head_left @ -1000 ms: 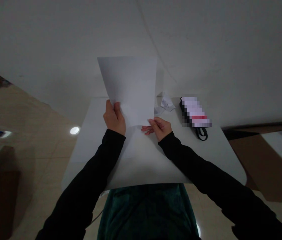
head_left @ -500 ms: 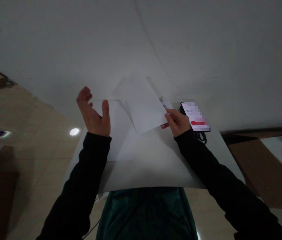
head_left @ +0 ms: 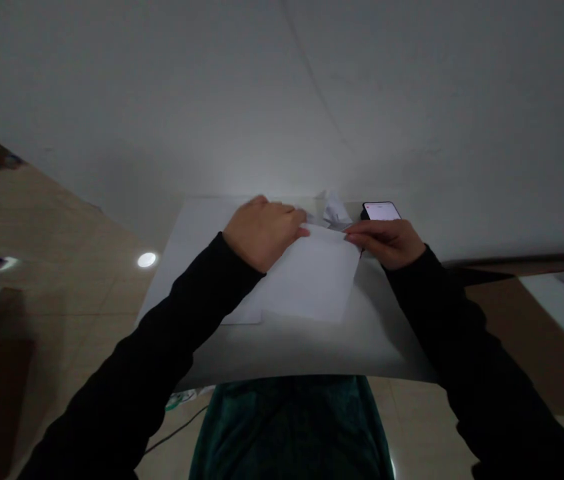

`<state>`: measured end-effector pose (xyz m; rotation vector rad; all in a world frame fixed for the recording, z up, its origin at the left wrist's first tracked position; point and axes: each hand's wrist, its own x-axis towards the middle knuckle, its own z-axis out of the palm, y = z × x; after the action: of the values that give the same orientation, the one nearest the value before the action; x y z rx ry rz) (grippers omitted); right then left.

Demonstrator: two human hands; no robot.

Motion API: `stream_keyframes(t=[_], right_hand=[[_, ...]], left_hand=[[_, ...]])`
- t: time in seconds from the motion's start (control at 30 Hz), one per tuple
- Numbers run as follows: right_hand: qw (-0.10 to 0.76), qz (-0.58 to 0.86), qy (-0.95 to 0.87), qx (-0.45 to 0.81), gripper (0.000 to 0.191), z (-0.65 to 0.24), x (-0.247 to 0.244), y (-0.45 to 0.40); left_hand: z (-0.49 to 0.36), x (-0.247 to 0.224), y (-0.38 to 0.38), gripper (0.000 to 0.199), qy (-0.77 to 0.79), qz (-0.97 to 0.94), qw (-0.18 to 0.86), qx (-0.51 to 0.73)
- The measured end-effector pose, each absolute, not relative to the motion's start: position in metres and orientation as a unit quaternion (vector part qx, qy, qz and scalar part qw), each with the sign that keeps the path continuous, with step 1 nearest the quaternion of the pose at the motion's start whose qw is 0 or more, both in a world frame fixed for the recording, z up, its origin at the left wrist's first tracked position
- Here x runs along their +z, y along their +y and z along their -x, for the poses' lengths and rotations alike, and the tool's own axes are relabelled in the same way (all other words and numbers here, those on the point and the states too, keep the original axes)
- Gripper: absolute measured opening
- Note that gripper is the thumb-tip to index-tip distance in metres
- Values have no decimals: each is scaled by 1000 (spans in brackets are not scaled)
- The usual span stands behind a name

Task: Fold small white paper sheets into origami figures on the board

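A white sheet of paper (head_left: pixel 317 280) hangs between both hands, its lower part over the table. My left hand (head_left: pixel 268 230) pinches its upper left edge, fingers closed. At the upper right corner, my right hand (head_left: pixel 387 241) grips the sheet between thumb and fingers. Larger white paper (head_left: pixel 182 260) lies flat on the left of the table, partly under my left forearm. Behind the held sheet stands a folded or crumpled white paper piece (head_left: pixel 335 210) near the wall.
A phone (head_left: pixel 382 211) lies at the back right of the white table (head_left: pixel 282 353), partly behind my right hand. The wall (head_left: pixel 242 100) rises directly behind. A cardboard box (head_left: pixel 527 333) is on the right, below the table's edge.
My left hand has moved right and down from an open, raised pose and taken hold of the sheet. My right hand has shifted right. The sheet has turned and come lower.
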<state>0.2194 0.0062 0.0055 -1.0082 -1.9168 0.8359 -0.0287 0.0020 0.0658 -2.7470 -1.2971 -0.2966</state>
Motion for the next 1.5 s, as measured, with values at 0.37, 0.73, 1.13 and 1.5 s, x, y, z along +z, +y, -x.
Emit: stream_keyframes(t=[0.37, 0.73, 1.13, 1.5], right_hand=[[350, 405, -839, 100, 14, -156, -41, -3], [441, 465, -768, -6, 5, -139, -42, -15], [511, 474, -712, -84, 11, -179, -38, 1], [411, 436, -785, -154, 13, -135, -38, -22]], left_hand=[[32, -16, -5, 29, -463, 869, -122, -127], [40, -25, -7, 24, -420, 890, 5, -176], [64, -27, 11, 31, -480, 851, 14, -213], [41, -32, -9, 31, -440, 859, -38, -259]])
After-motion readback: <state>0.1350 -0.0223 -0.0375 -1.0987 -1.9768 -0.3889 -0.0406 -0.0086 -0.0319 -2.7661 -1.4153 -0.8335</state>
